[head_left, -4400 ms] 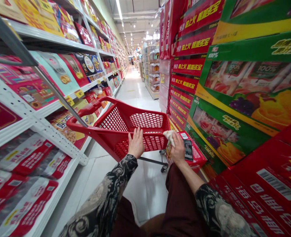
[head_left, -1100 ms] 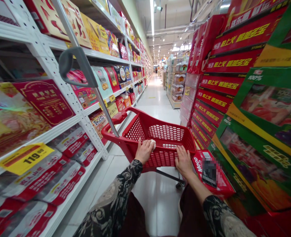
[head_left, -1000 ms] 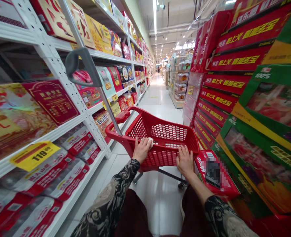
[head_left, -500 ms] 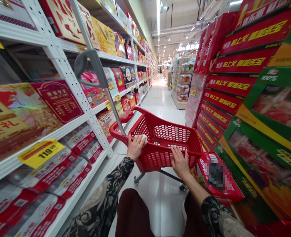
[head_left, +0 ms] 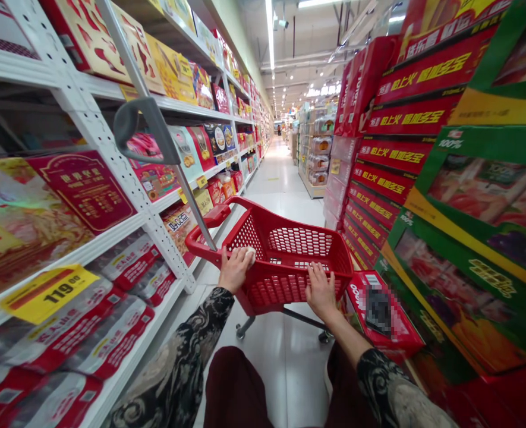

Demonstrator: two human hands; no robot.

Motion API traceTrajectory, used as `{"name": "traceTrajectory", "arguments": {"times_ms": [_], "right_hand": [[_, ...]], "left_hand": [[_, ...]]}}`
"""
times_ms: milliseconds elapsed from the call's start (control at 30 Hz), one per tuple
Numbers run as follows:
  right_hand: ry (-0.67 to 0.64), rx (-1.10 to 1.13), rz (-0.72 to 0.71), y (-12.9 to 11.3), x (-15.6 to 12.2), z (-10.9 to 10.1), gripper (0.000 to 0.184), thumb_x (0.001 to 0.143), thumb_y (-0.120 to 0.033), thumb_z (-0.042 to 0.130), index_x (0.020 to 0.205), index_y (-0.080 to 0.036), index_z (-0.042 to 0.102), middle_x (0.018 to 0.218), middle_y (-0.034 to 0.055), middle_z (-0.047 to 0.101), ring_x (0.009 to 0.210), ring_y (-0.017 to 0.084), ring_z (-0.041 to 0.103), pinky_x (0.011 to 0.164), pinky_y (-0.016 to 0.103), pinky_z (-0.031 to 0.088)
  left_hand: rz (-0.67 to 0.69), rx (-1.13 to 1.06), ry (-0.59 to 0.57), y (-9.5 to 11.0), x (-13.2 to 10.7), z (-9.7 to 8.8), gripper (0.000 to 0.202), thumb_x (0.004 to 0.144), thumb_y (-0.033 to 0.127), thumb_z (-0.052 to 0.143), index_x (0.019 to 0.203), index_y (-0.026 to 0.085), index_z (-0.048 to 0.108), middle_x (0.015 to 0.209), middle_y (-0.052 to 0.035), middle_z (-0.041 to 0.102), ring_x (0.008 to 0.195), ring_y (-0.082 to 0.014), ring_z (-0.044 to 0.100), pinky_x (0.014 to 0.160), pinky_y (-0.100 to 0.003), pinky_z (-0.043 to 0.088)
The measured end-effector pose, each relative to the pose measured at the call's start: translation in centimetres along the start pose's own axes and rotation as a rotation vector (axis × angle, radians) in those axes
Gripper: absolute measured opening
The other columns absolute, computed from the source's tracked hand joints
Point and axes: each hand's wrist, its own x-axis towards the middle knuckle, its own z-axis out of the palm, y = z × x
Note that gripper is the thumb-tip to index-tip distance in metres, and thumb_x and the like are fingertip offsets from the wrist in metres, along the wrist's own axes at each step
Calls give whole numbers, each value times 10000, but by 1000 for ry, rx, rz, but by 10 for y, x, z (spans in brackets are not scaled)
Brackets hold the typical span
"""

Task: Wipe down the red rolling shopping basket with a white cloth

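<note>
A red plastic shopping cart (head_left: 284,285) with perforated sides stands askew in front of my knees, and no goods show inside it. Near its handle end, my left hand (head_left: 235,269) is closed on a small white wad (head_left: 251,255), perhaps a wipe or tissue, and presses it against the cart's rim. My right hand (head_left: 320,291) grips the same near rim farther right, with its fingers over the top edge. A metal pole (head_left: 164,131) with a grey plastic loop handle (head_left: 140,134) rises from the cart's handle end on the left.
White shelves (head_left: 124,229) with boxed foods and packed bottles line the left side. Stacked red drink cartons (head_left: 396,148) and green gift boxes (head_left: 472,238) rise on the right. Beside the cart sits a red box (head_left: 378,333) bearing a dark, blurred-out object. A tiled aisle (head_left: 276,172) runs ahead.
The view has shifted slightly, so the cart and shelves appear farther left. My left hand stays on the rim with the white wad, and my right hand keeps its hold.
</note>
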Motion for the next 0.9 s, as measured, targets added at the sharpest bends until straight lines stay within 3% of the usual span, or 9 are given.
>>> {"name": "traceTrajectory", "arguments": {"times_ms": [167,233,467,567,767,900], "right_hand": [[16,3,58,11,-3,-5,532,754,-127,399,1283,-84,437,1383,134,394,1306,253,286,1051,521,139],[22,1,49,12,-6,-5,540,746,-120,401,1284,-94,437,1380,135,398,1305,254,288,1051,523,138],[39,7,-32,2,-6,2,553,751,-118,397,1304,-114,415,1384,127,395,1304,248,292,1054,513,144],[39,15,-42,-1,-4,0,551,752,-120,400,1303,-114,415,1385,132,392,1307,247,285,1053,513,142],[-4,27,4,-4,-4,-6,539,753,-115,392,1290,-96,427,1376,139,402,1310,244,282,1051,515,138],[-26,25,-9,-7,-5,-9,545,756,-119,399,1301,-116,420,1388,123,390,1314,237,275,1059,505,127]], "left_hand": [[-102,50,45,-28,-8,-8,426,845,139,316,1225,233,484,1309,-94,496,1244,-273,377,1043,-605,99],[-117,55,41,-21,-8,-3,417,848,151,319,1221,226,488,1305,-98,498,1251,-287,364,1038,-612,106],[-28,-33,-10,44,4,19,441,833,128,334,1230,256,476,1290,-83,514,1235,-272,389,1033,-618,160],[-27,-40,-3,41,2,18,457,825,121,341,1236,265,480,1296,-85,512,1240,-273,388,1035,-616,162],[-93,-5,32,3,-5,12,454,823,131,335,1226,258,503,1338,-66,477,1290,-324,309,1022,-639,130],[-62,-37,-2,25,0,22,467,814,120,344,1233,262,492,1332,-64,484,1272,-309,336,1026,-622,155]]}}
